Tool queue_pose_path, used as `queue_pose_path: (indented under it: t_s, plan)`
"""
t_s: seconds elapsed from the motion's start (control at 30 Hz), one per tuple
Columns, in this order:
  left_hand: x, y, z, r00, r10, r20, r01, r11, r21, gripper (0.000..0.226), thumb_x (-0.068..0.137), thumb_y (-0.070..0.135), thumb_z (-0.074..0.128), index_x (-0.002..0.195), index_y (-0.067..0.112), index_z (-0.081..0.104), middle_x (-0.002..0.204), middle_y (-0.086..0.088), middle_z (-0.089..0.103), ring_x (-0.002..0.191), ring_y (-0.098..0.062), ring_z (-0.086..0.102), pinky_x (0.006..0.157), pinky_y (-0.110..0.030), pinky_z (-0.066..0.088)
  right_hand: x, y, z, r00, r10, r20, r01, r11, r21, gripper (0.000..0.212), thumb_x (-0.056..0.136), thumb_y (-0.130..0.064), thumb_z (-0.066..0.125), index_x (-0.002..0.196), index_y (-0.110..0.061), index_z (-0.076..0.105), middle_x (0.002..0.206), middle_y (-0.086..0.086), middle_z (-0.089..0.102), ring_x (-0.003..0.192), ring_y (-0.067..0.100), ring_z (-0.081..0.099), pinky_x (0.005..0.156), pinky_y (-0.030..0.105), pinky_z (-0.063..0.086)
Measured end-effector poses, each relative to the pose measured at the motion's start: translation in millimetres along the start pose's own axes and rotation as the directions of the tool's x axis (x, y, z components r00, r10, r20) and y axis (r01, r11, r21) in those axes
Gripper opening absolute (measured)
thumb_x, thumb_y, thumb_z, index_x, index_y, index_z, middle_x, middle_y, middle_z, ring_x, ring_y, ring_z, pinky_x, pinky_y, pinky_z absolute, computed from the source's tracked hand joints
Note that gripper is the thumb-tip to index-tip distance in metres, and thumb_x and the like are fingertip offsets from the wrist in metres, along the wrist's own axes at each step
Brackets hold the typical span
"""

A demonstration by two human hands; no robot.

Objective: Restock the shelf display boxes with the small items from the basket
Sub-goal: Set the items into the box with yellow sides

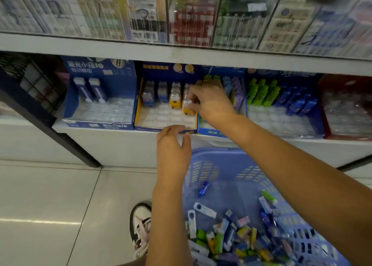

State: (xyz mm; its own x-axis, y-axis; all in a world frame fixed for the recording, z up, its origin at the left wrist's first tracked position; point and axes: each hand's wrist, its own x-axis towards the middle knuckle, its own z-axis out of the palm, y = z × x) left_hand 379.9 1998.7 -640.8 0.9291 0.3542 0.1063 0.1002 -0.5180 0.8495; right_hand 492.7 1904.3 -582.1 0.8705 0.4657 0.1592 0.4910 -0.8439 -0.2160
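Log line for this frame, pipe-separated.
phase: placing | right hand pinches yellow item in middle box | left hand at box front edge, grip unclear | basket holds more items

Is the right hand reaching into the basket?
No, the right hand pinches a yellow item inside the display box on the shelf, above the basket.
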Motion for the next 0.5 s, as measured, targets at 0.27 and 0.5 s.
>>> queue_pose_path:
  t_s: [0.27, 0.5]
  plan:
    - [-4, 6, -2, 0.998, 0.014, -0.058, -0.015, 1.0, -0.027, 0.024, 0.095, 0.016, 0.053, 0.114, 0.007, 0.064, 0.123, -0.005, 0.056, 0.106, -0.016, 0.057, 0.087, -0.013, 0.045, -4, -5, -14, 0.999, -0.035, 0.019, 0.037, 0.987, -0.155, 0.025, 0.092, -0.025, 0.056, 0.111, -0.013, 0.066, 0.114, 0.009, 0.058, 0.113, 0.026, 0.048, 0.097, 0.033, 0.033]
    - [-20, 23, 20, 0.97, 0.006, 0.243, -0.008, 1.0, 0.008, 0.033, 0.095, 0.022, 0.051, 0.064, 0.016, 0.06, 0.069, 0.001, 0.069, 0.064, -0.017, 0.066, 0.066, -0.03, 0.054, -127, 54, 2, 0.95, 0.072, 0.304, -0.13, 0.976, 0.176, 0.015, 0.085, -0.026, 0.066, 0.082, -0.013, 0.071, 0.077, 0.002, 0.066, 0.07, 0.011, 0.053, 0.059, 0.019, 0.028]
